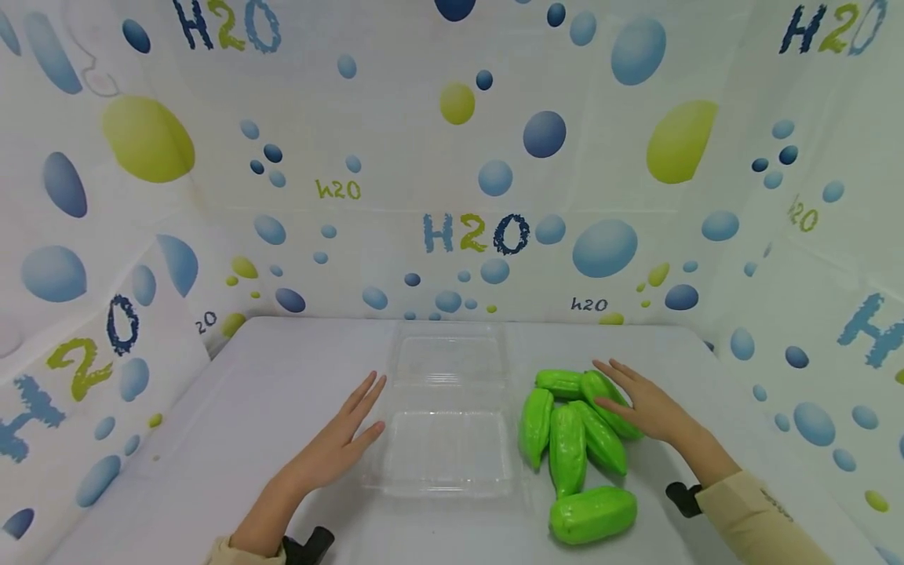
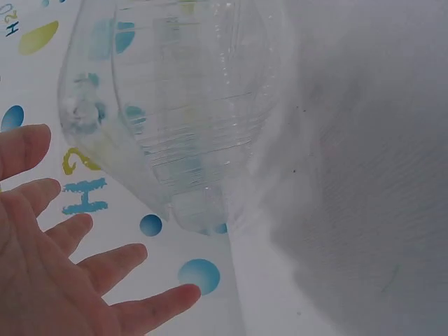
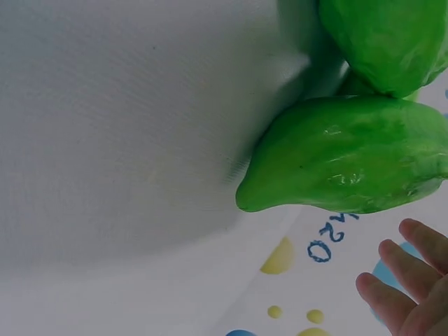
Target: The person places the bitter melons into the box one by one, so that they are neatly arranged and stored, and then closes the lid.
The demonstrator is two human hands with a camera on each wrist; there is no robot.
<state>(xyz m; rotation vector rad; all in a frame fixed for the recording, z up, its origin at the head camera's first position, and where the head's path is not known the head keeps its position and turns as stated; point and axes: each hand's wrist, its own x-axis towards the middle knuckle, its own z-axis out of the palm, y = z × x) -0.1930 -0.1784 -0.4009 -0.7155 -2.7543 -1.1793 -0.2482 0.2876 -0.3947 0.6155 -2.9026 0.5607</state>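
A clear plastic clamshell box (image 1: 448, 455) lies unfolded on the table, one half behind the other. To its right is a loose group of several bright green, glossy, papaya-shaped fruits (image 1: 567, 447); one (image 1: 593, 515) lies sideways at the front. My left hand (image 1: 339, 446) hovers by the box's left side, fingers extended and holding nothing; the left wrist view shows its spread fingers beside the clear plastic (image 2: 189, 105). Over the right edge of the group, my right hand (image 1: 646, 404) has its fingers extended, overlapping the rear right fruit. A tapered fruit (image 3: 343, 154) fills much of the right wrist view.
White cloth covers the table (image 1: 233, 424). Behind and at both sides hangs a white sheet (image 1: 395, 157) printed with blue and green drops and H2O lettering. Beige sleeves (image 1: 759, 518) and dark wrist mounts (image 1: 683, 499) are on the arms.
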